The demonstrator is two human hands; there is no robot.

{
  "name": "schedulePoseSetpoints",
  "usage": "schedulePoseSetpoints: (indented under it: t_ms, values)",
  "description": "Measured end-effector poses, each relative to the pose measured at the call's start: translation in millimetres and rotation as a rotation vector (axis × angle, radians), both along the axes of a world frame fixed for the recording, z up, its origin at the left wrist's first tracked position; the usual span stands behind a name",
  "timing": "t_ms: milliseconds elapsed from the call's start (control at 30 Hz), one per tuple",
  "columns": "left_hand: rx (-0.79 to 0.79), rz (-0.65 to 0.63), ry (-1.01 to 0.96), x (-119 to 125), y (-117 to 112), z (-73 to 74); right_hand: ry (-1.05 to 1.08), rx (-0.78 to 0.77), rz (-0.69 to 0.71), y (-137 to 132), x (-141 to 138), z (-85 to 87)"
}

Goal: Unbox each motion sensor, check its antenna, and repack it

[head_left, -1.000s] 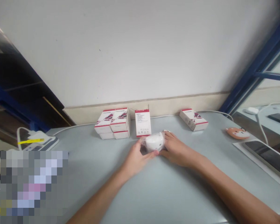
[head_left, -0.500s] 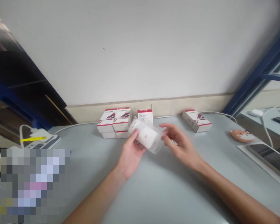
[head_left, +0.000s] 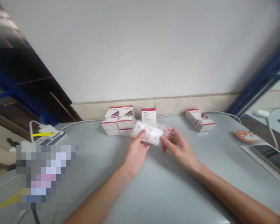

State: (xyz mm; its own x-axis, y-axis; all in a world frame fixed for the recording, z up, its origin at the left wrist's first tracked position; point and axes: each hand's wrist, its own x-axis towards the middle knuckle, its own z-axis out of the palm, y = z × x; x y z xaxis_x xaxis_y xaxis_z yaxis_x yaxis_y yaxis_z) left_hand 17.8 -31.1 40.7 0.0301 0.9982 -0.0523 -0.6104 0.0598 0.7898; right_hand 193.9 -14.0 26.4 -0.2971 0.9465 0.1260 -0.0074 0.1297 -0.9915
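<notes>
Grey matte tabletop (head_left: 154, 193) across the lower frame, both bare forearms coming in from the near edge. Left hand (head_left: 135, 153): thumb on top, fingers underneath, clamped on the left end of a white rounded plastic device sealed in a clear bag (head_left: 147, 136). Right hand (head_left: 178, 148): fingertips pinching the right end of the same bag. Device apparently lifted off the table, lying sideways between both hands, just in front of the boxes.

Behind it, near the wall: two-high stack of white-and-red cardboard boxes (head_left: 118, 120), plus one upright white-and-red box with its top flap open (head_left: 148, 114) just right of the stack. Further right, well apart: single white-and-red box lying flat (head_left: 200, 120), white cable (head_left: 221, 113) running behind it.

Right edge: orange animal-shaped pad (head_left: 246, 136), dark flat screen (head_left: 270, 157). Left edge: white flat unit with a yellow tag (head_left: 49, 138). Beyond: plain white wall (head_left: 142, 46), blue steel frame (head_left: 259, 84) on the right.
</notes>
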Motion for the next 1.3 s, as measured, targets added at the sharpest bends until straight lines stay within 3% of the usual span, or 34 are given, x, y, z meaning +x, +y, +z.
schedulePoseSetpoints:
  t_ms: [167,267,367,467,567,700,833,1133,1300]
  values:
    - [0.08,0.039,0.119,-0.4,-1.2,-1.6,0.059,0.077,-0.155,3.2,9.2,6.7]
    - [0.165,0.16,0.392,-1.6,-5.9,-8.1,0.134,0.082,-0.202,3.8,13.9,13.6]
    - [0.42,0.339,0.791,-6.9,-9.7,-12.8,0.22,0.069,-0.161,3.4,15.1,19.7]
    - [0.706,0.267,1.163,-14.9,-7.7,-15.1,0.296,0.012,-0.09,2.3,14.2,21.5]
    - [0.729,0.144,1.307,-21.5,-1.7,-16.9,0.325,-0.1,0.015,2.6,14.3,19.3]
    - [0.664,0.072,1.232,-25.8,2.7,-15.5,0.252,-0.117,0.124,5.6,19.2,17.5]
    - [0.556,-0.038,1.047,-27.7,1.0,-7.2,0.043,0.089,0.129,5.1,26.8,20.1]
    - [0.114,-0.399,0.744,-36.8,0.8,14.5,-0.438,0.503,0.102,8.5,36.0,16.4]
    - [-0.047,-0.482,0.675,-36.7,0.5,16.7,-0.522,0.572,0.066,14.1,38.2,16.5]
